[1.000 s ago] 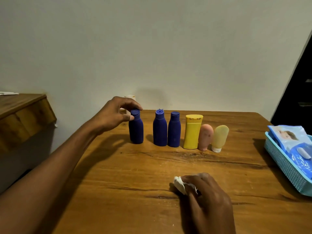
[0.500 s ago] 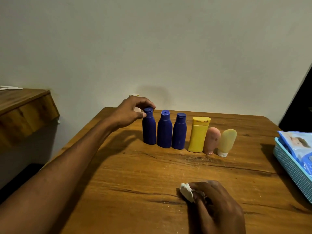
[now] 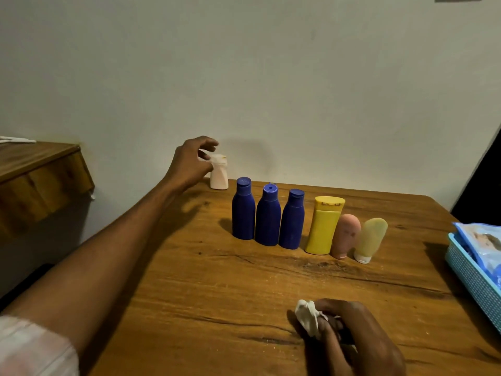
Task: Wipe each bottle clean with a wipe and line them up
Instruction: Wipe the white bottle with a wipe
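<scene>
Three dark blue bottles (image 3: 267, 217) stand side by side in a row with a yellow bottle (image 3: 324, 226), a pink tube (image 3: 347, 236) and a pale yellow tube (image 3: 370, 238). A small white bottle (image 3: 219, 173) stands apart at the table's back edge, near the wall. My left hand (image 3: 193, 162) hovers beside its top with fingers loosely spread, holding nothing. My right hand (image 3: 352, 337) rests on the wooden table (image 3: 189, 280) near the front and grips a crumpled white wipe (image 3: 307, 316).
A light blue basket (image 3: 471, 278) holding a pack of wipes (image 3: 485, 240) sits at the table's right edge. A wooden shelf (image 3: 40, 172) juts out at the left, beyond the table. The wall runs right behind the table.
My left hand slid the leftmost blue bottle up against the other two, let go of its cap, and moved back-left toward the white bottle. The right hand stayed put.
</scene>
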